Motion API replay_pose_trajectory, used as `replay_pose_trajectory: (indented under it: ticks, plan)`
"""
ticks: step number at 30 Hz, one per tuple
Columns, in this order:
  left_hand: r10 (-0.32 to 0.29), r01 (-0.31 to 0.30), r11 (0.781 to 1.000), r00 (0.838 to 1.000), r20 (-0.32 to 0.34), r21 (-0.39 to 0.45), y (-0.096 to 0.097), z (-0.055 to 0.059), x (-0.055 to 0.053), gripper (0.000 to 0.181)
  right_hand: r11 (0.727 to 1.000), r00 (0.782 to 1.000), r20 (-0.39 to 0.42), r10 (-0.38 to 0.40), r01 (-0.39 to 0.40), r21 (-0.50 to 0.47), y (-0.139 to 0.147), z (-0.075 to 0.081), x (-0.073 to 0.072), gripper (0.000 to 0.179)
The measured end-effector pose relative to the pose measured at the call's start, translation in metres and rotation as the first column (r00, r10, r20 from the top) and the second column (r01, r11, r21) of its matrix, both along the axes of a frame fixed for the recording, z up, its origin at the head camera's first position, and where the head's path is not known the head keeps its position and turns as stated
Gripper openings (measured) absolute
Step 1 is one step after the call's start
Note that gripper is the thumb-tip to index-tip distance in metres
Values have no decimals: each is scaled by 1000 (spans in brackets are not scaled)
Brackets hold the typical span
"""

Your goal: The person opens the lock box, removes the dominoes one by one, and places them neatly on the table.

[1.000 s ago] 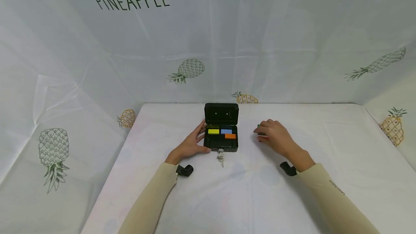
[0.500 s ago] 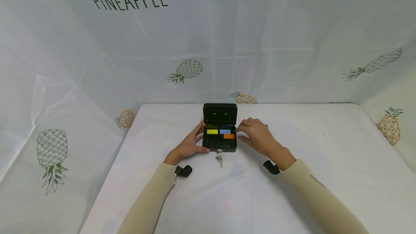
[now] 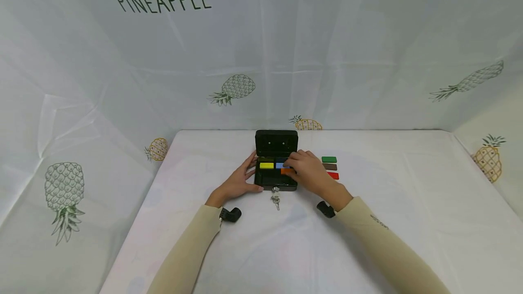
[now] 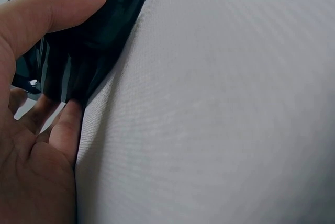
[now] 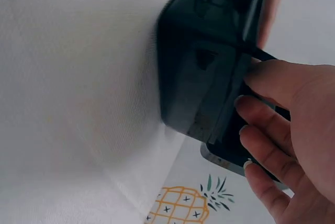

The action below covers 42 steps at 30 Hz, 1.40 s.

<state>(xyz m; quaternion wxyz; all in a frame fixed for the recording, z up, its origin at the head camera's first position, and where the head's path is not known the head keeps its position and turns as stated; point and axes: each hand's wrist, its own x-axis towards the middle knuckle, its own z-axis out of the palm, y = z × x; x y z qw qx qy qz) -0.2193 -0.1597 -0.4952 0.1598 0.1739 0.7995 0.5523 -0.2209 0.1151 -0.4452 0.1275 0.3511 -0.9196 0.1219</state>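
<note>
A black cash box (image 3: 270, 179) stands on the table with its lid raised and keys (image 3: 276, 198) hanging from the front lock. Inside lie a yellow block (image 3: 267, 165), a blue block (image 3: 279, 165) and an orange block (image 3: 286, 171). My left hand (image 3: 236, 184) holds the box's left side, thumb (image 4: 78, 7) at the front corner and fingers along the side. My right hand (image 3: 311, 173) reaches over the right wall, fingertips at the blue and orange blocks. In the right wrist view its fingers (image 5: 272, 145) dip into the box; the wall hides whether they pinch a block.
Just right of the right hand, a green block (image 3: 329, 159), a brown block (image 3: 329, 166) and a red block (image 3: 333, 175) lie in a column on the white tablecloth (image 3: 388, 185). A pineapple-print curtain (image 3: 351, 80) hangs behind the table.
My right hand has moved left from the green block to the inside of the box, uncovering the green, brown and red blocks. The left hand has stayed on the box.
</note>
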Motion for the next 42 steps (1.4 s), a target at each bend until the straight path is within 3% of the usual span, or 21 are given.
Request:
replay_pose_trajectory:
  ticks: [6,24,42]
  plan:
    - [-5,5,1000,1000,-2,7,0,-1,-1,123,998,999,42,-29,27,50,-7,-2,-2,21]
    - [6,-6,1000,1000,11,9,0,0,0,123,971,995,5,-102,98,218,-19,-7,-5,23]
    - [-7,6,1000,1000,7,20,-1,-3,-2,122,980,996,52,-77,67,185,-21,-6,-5,23]
